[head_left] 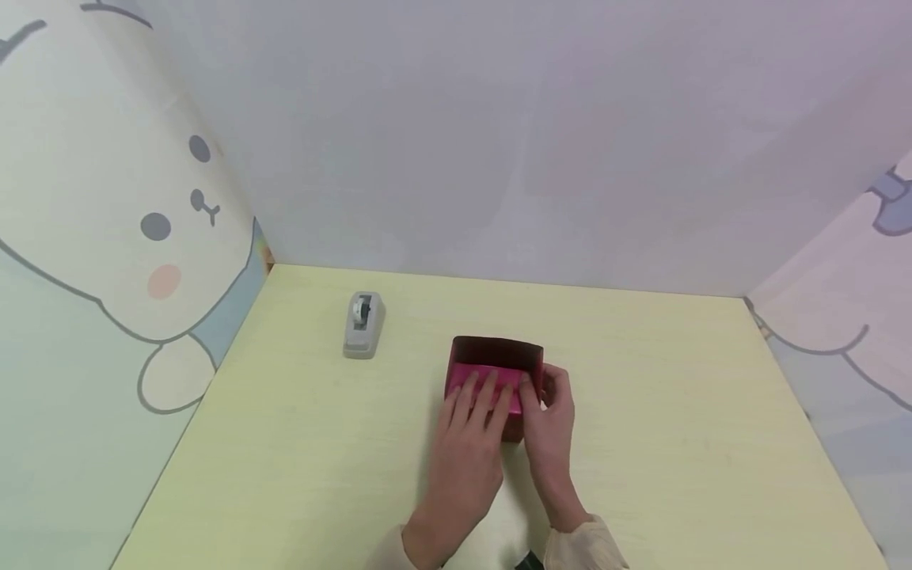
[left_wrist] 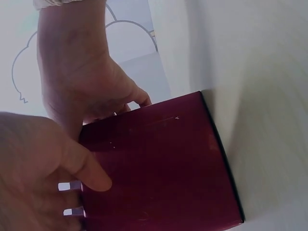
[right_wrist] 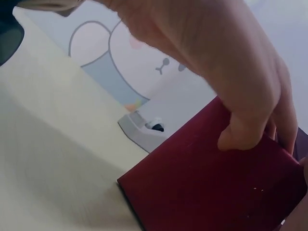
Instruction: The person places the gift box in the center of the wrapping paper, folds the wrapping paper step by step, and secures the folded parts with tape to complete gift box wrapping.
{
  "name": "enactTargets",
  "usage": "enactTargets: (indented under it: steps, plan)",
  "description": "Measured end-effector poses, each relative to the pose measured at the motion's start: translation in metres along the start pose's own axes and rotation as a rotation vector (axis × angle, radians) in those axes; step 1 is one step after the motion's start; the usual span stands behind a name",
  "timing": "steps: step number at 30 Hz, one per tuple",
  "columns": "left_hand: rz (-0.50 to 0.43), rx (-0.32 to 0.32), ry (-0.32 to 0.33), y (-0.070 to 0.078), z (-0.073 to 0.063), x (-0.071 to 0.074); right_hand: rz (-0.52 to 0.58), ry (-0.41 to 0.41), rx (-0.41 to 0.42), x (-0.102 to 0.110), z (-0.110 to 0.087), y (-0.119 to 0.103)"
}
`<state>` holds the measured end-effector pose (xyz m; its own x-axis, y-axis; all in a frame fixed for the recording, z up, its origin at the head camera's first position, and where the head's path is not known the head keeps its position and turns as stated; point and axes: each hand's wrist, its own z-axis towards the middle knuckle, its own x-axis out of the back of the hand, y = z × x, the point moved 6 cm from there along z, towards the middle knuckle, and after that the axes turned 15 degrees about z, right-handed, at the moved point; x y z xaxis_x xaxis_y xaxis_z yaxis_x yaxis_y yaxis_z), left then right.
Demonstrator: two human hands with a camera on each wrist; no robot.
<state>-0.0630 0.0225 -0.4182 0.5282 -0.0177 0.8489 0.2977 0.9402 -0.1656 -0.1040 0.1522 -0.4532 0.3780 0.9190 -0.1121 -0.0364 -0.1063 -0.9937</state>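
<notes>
A dark red open-topped box stands on the table, with a bright pink flat-topped piece inside it. My left hand reaches over the near wall with its fingers spread and straight, resting on the pink piece. Its thumb lies against the box's outer near face in the left wrist view. At the right wall, my right hand grips the box, thumb over the inside and fingers bent around the outside. The pink piece is partly hidden under the left fingers; neither wrist view shows it.
A grey tape dispenser stands on the pale yellow table, to the left of the box and farther back. Walls with cartoon drawings rise at the left and right, and a plain pale wall borders the table's far edge.
</notes>
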Motion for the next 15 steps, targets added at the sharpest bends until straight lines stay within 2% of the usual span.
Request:
enactTargets:
  steps: [3, 6, 11, 15]
  plan:
    - [-0.005, -0.008, 0.004, 0.000, 0.000, 0.001, 0.022, -0.023, -0.011, 0.003, -0.005, -0.001]
    - [-0.005, -0.015, 0.009, -0.001, 0.001, 0.002, 0.060, -0.032, 0.040, 0.006, -0.011, -0.004]
    - [0.006, -0.021, 0.015, -0.003, 0.002, 0.002, 0.070, -0.041, 0.265, 0.008, -0.018, -0.016]
    - [0.004, -0.031, 0.001, -0.004, 0.003, 0.001, -0.015, -0.049, 0.436, 0.006, -0.021, -0.022]
